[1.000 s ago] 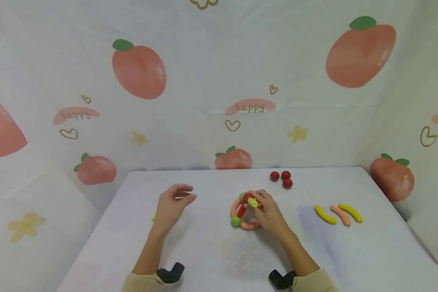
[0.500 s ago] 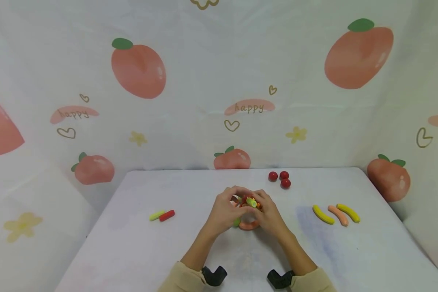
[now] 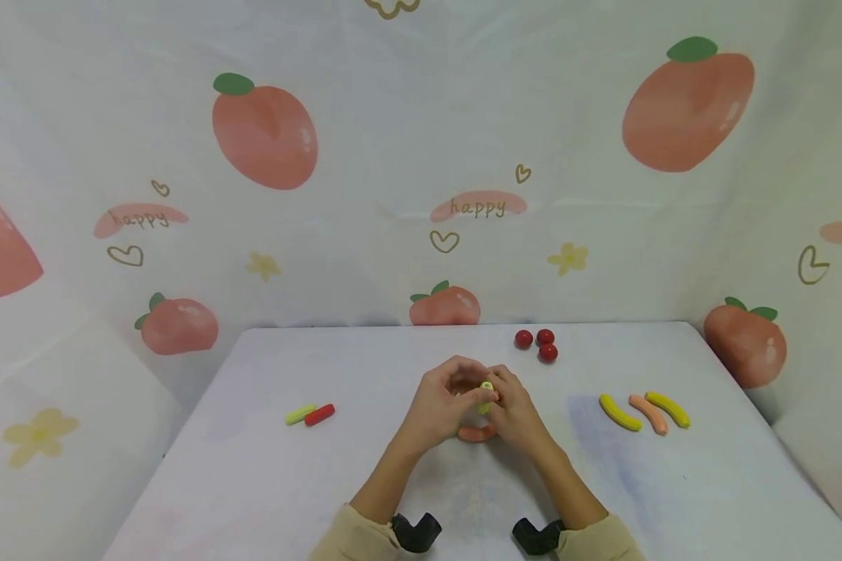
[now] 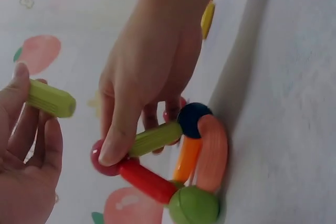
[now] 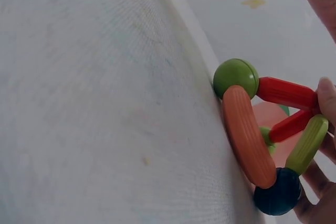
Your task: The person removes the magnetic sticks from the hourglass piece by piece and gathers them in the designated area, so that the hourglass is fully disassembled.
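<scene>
A toy structure of rods and balls stands on the table, mostly behind the hands in the head view. Its curved salmon rod (image 5: 247, 135), green ball (image 5: 236, 78) and dark blue ball (image 5: 278, 192) form the base. Red rods (image 4: 147, 181) and a slanted lime rod (image 4: 155, 139) rise to a dark red ball (image 4: 103, 158) on top. My right hand (image 3: 518, 407) pinches that ball, with the thumb on its side. My left hand (image 3: 435, 407) holds a separate lime rod (image 4: 52, 98) between thumb and fingers, above the ball and apart from it in the left wrist view.
A lime stick (image 3: 299, 414) and a red stick (image 3: 320, 414) lie on the left of the table. Red balls (image 3: 547, 353) sit at the back. On the right lie yellow curved rods (image 3: 619, 413) and a salmon one (image 3: 649, 414).
My left hand has come from the left side to the structure, uncovering the two loose sticks there. Over the last half second it shifts slightly, while my right hand stays at the structure.
</scene>
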Action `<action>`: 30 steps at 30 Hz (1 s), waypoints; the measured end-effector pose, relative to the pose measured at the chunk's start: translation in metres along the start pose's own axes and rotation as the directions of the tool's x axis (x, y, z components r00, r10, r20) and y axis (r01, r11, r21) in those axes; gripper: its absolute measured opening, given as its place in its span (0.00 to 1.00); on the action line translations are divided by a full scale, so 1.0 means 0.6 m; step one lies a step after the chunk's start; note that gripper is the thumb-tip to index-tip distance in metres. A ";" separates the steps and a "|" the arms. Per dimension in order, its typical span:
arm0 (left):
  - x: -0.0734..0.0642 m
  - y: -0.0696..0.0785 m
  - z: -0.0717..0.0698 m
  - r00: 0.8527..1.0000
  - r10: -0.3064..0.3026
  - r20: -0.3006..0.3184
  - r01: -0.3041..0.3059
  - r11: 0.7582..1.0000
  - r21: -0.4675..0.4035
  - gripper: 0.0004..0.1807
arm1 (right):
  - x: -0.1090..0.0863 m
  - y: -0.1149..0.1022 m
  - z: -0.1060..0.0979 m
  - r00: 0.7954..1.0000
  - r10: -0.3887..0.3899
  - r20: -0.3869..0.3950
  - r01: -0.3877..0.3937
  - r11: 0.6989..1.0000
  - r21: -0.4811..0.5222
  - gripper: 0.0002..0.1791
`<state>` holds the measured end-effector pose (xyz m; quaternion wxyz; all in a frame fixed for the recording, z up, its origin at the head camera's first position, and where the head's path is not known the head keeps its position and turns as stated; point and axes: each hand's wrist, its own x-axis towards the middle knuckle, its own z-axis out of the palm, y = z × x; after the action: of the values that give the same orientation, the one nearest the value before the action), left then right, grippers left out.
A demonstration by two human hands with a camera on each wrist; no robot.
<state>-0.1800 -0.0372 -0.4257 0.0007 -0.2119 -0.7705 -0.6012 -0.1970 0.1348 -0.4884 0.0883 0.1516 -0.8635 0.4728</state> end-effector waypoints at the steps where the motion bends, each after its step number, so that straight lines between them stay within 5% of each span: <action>1: -0.002 0.002 -0.005 1.000 0.005 0.004 -0.005 1.000 0.009 0.18 | -0.001 -0.001 -0.001 1.000 0.003 0.006 -0.003 1.000 0.006 0.16; 5: -0.011 -0.005 -0.042 0.999 0.027 -0.041 -0.024 0.998 0.058 0.16 | -0.003 -0.004 -0.004 1.000 -0.001 0.019 0.000 1.000 0.028 0.22; 8: -0.019 -0.021 -0.086 0.991 -0.010 -0.136 0.023 0.996 0.092 0.12 | -0.003 -0.004 -0.005 0.999 0.019 0.033 -0.020 0.999 0.026 0.25; 13: -0.042 -0.044 -0.173 0.945 -0.106 -0.310 0.193 0.944 0.267 0.11 | -0.004 -0.005 -0.008 0.999 0.021 0.026 -0.022 0.999 0.027 0.25; 20: -0.087 -0.091 -0.280 0.878 -0.216 -0.427 0.386 0.847 0.365 0.13 | -0.005 -0.003 -0.003 1.000 -0.005 0.028 0.004 0.999 0.035 0.24; 26: -0.113 -0.137 -0.337 0.825 -0.312 -0.470 0.500 0.791 0.352 0.16 | -0.007 -0.009 -0.001 0.999 0.016 0.037 -0.017 0.999 0.036 0.24; 30: -0.123 -0.158 -0.359 0.807 -0.355 -0.472 0.539 0.769 0.343 0.17 | -0.006 -0.011 0.000 0.999 0.019 0.039 -0.020 0.999 0.028 0.24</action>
<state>-0.1985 -0.2783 -0.4731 0.0540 0.1087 -0.9033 -0.4114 -0.1916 0.1324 -0.4843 0.0647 0.1536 -0.8597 0.4828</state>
